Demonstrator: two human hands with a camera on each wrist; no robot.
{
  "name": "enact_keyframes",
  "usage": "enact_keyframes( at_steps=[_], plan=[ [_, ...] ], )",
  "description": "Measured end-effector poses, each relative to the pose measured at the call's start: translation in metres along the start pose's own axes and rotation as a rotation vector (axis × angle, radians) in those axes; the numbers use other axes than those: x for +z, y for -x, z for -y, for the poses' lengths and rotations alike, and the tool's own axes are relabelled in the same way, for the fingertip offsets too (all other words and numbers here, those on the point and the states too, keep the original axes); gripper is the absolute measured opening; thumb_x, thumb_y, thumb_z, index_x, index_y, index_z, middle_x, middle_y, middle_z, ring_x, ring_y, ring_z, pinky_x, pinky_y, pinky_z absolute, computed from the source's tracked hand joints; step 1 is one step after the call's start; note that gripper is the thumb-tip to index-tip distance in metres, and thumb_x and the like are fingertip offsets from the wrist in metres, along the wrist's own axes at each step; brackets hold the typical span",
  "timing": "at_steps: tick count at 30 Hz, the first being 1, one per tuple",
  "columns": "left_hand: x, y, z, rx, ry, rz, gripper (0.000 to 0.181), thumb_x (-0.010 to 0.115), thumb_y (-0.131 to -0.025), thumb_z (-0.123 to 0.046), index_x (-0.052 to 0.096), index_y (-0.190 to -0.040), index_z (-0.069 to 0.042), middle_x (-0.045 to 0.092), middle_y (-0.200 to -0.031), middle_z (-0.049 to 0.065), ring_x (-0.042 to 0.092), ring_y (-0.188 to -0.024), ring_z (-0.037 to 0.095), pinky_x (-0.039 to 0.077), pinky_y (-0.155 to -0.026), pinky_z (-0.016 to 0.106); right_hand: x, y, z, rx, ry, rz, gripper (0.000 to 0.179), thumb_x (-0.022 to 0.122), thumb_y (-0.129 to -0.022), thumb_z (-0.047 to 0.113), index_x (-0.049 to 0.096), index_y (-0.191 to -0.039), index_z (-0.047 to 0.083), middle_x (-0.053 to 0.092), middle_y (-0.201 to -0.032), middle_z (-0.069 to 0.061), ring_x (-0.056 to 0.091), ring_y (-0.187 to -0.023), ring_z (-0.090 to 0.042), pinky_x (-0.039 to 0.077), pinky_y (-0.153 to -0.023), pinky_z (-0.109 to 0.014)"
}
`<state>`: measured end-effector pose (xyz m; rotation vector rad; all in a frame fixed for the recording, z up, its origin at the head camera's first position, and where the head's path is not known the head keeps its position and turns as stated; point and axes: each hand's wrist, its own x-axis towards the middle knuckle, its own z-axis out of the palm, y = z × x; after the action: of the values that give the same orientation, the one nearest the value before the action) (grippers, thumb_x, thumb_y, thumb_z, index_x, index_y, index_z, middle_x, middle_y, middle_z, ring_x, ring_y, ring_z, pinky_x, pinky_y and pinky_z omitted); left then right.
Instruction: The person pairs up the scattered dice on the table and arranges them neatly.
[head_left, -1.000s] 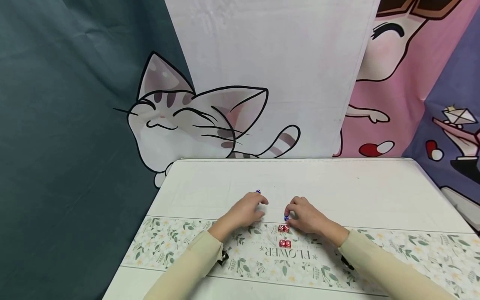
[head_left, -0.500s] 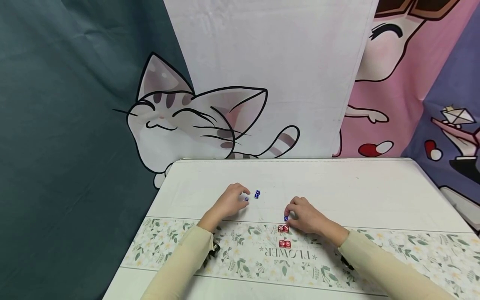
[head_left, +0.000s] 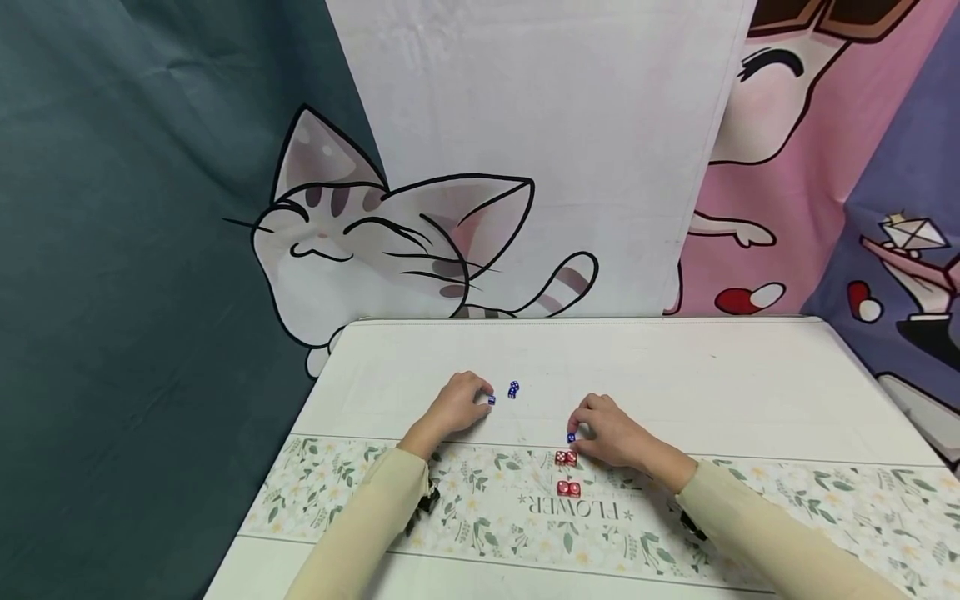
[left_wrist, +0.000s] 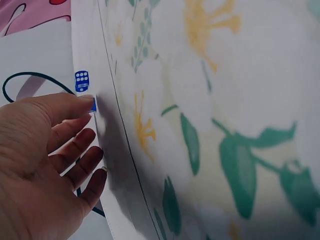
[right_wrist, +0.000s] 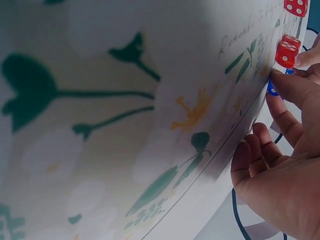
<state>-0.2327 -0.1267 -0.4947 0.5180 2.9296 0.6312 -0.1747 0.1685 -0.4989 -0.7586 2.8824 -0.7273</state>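
My left hand (head_left: 452, 406) reaches over the white part of the table, its thumb and forefinger pinching a blue die (head_left: 491, 400). In the left wrist view the thumb covers most of that die (left_wrist: 93, 104). Just to its right, two more blue dice (head_left: 513, 390) sit close together; white pips show on one blue die (left_wrist: 82, 80). My right hand (head_left: 611, 432) pinches another blue die (head_left: 572, 437) at the table, right behind a pair of red dice (head_left: 566, 458). Part of this die (right_wrist: 272, 88) shows past the thumb in the right wrist view.
A second pair of red dice (head_left: 568, 489) stands nearer the front, above the printed word FLOWER. The white table cover (head_left: 675, 375) carries a leafy floral band (head_left: 337, 483). Cartoon curtains (head_left: 570, 125) hang behind the table.
My left hand has moved left and away from me, uncovering the blue dice, and its fingers have closed on one of them. The right hand stays in place with its die.
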Motion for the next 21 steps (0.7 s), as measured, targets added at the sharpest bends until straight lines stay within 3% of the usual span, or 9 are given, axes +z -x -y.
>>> enact_keyframes(
  at_steps=[21],
  plan=[
    [0.0022, -0.0015, -0.0035, -0.021, -0.062, -0.039, 0.01, 0.076, -0.09, -0.022, 0.073, -0.094, -0.015, 0.065, -0.113, 0.004, 0.056, -0.111, 0.027, 0.046, -0.098, 0.045, 0.0012, 0.0001, -0.0021, 0.0, -0.023, 0.014, 0.013, 0.079, -0.087, 0.02, 0.068, -0.094, 0.02, 0.053, -0.105, 0.001, 0.046, -0.1, -0.021, 0.043, -0.085, -0.041]
  ],
)
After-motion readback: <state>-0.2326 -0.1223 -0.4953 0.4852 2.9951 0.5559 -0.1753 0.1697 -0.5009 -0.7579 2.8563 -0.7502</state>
